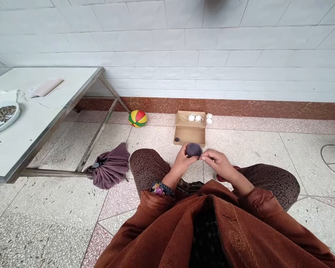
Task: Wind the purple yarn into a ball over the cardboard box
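My left hand (183,160) is closed around a dark purple ball of yarn (194,149), in front of my knees. At the ball's right side, the fingers of my right hand (216,160) are pinched together; a strand of yarn may be between them, but it is too fine to make out. Just beyond the hands lies an open cardboard box (190,134) on the floor. A small dark ball (177,139) sits in its near half, and white balls of string (194,117) rest in its far half. More white balls (209,118) lie beside the box.
On the left stands a metal-framed table (80,82) with a plate (18,113) of dark dried pieces. A purple folded cloth-like item (111,167) leans by its leg. A striped ball (137,118) lies near the wall, and a wire ring (328,162) at right.
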`<act>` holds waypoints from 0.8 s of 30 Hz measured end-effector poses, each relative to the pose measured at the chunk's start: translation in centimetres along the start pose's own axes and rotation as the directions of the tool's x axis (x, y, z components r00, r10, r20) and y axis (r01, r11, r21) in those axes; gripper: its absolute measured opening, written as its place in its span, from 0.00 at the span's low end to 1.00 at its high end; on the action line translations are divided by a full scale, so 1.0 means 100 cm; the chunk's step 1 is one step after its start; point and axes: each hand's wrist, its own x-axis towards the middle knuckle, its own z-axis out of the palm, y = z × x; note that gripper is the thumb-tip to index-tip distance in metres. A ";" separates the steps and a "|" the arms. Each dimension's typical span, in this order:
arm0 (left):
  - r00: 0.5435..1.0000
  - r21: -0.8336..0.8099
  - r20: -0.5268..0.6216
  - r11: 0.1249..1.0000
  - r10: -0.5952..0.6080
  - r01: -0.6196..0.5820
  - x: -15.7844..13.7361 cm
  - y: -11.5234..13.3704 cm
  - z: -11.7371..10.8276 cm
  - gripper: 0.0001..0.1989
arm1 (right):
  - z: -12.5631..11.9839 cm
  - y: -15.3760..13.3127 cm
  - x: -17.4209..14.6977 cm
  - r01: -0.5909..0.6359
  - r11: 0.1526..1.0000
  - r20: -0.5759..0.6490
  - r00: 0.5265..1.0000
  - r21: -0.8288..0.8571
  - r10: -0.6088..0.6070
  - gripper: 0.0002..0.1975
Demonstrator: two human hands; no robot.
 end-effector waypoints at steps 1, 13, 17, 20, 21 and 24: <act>0.997 0.040 0.071 0.999 -0.011 0.008 -0.002 0.000 0.000 0.31 | -0.004 -0.001 0.006 -0.003 1.000 -0.065 0.998 -0.009 0.003 0.14; 0.971 -0.337 0.182 0.918 -0.155 0.210 -0.012 0.008 0.005 0.33 | 0.028 0.048 -0.011 -0.182 0.983 -0.056 0.982 -0.036 0.180 0.16; 0.991 -0.218 0.017 0.967 -0.131 0.132 -0.009 0.005 0.003 0.29 | 0.018 0.024 -0.020 0.015 0.998 0.104 0.995 -0.069 -0.008 0.15; 0.999 0.033 0.006 0.999 -0.033 0.033 -0.010 0.003 0.002 0.24 | 0.003 0.002 -0.012 0.130 0.986 0.125 0.985 -0.103 -0.117 0.13; 0.999 0.107 0.044 0.994 -0.013 0.009 -0.011 0.002 0.001 0.24 | -0.001 -0.002 -0.008 0.152 0.981 0.116 0.984 -0.123 -0.138 0.13; 0.976 0.215 0.218 0.976 -0.026 -0.022 -0.015 0.001 0.001 0.28 | -0.010 -0.005 0.008 0.173 0.968 0.050 0.985 -0.182 -0.167 0.14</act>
